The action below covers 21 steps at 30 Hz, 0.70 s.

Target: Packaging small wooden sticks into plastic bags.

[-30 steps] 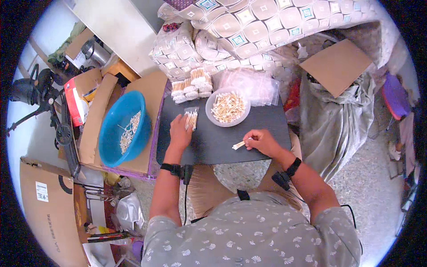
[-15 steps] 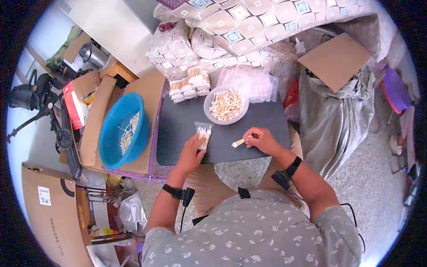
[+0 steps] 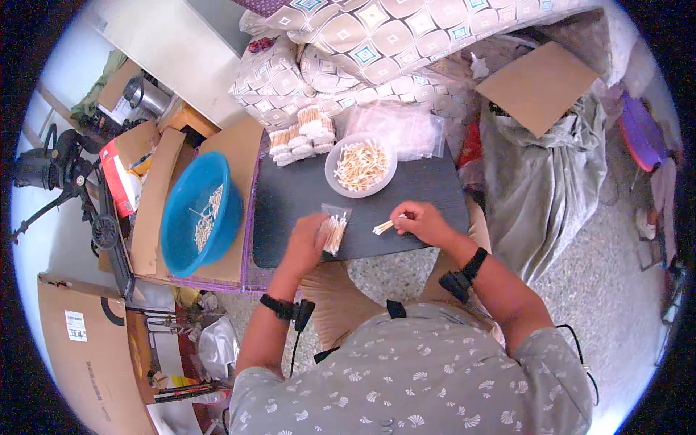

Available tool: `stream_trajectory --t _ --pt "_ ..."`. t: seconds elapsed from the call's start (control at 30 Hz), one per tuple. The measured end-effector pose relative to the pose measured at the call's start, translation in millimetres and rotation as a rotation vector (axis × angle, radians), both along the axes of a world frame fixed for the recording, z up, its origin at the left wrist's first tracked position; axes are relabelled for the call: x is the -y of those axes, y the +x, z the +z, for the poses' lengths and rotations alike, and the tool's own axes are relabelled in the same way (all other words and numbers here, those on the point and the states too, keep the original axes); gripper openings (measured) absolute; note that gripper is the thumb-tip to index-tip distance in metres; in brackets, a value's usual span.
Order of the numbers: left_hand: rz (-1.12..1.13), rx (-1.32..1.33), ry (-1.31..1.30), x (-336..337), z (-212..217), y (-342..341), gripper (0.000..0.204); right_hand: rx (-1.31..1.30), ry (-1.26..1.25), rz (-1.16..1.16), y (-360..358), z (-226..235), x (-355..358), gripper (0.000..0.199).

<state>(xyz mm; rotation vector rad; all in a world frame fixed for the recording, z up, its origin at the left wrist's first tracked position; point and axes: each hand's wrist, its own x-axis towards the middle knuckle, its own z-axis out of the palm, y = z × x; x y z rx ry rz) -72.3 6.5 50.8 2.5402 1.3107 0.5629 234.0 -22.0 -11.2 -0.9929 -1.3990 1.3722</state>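
A small clear plastic bag of cotton swabs (image 3: 334, 233) lies near the front edge of the dark table (image 3: 290, 190). My left hand (image 3: 307, 238) grips it by its left side, with the fingertips partly hidden. To the right, just above the tabletop, my right hand (image 3: 423, 222) pinches a few loose cotton swabs (image 3: 383, 228), their white tips pointing left. Beyond both hands a white bowl (image 3: 336, 184) holds a heap of loose cotton swabs (image 3: 362, 165). Several filled bags of swabs (image 3: 301, 136) are stacked at the table's far left.
Flat clear plastic bags (image 3: 402, 130) lie behind the bowl. A blue basin (image 3: 177, 217) with more swabs stands on cardboard (image 3: 250, 174) at the left. To the right, a grey cloth-covered sack (image 3: 533, 188) carries a cardboard sheet (image 3: 540, 87). Patterned fabric (image 3: 406, 36) fills the far side.
My left hand has shifted slightly left, uncovering more of the bag, which now shows its swabs more fully. My right hand still holds its few swabs. The view has shifted slightly.
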Motion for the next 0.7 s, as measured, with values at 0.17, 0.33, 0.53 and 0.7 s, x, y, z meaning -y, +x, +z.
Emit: stream_trajectory --t 0.17,0.33,0.53,0.7 --pt "-0.038 -0.079 0.008 -43 4 15 0.024 0.005 -0.006 -0.010 1 3 1 0.009" --pt "-0.141 -0.245 -0.042 -78 -15 14 0.023 0.019 -0.011 -0.022 -1 6 1 0.008" --pt "-0.132 -0.358 -0.099 -84 -14 26 0.013 0.009 0.014 -0.021 1 6 3 0.008" --pt "-0.144 -0.239 -0.070 -81 -12 22 0.003 -0.039 0.024 0.006 -3 5 2 0.008"
